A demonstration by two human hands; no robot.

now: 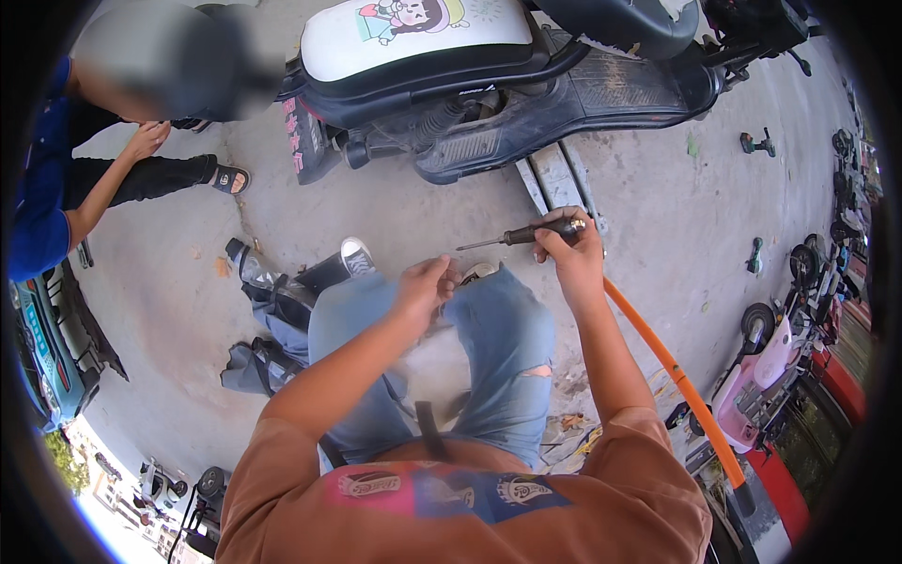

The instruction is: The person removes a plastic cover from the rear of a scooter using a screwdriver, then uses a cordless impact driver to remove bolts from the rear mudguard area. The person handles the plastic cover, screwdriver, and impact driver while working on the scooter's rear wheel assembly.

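My right hand [577,258] is wrapped round the dark handle of a screwdriver [520,235], whose thin metal shaft points left. Close to its tip is my left hand [425,289], fingers curled and pinched together; whatever they hold, if anything, is too small to make out. Both hands are above my knees, in front of a scooter [498,141] with a black body and a white cartoon-printed seat [418,39]. A metal jack [554,179] reaches under the scooter's footboard. Its long orange handle [672,371] slants past my right forearm.
At the left a person in a blue top [42,207] sits with hands together. Dark bags [272,315] lie by my left leg. A green cordless drill [757,143] and another small tool [755,255] lie on the concrete. A pink scooter [752,390] and others line the right side.
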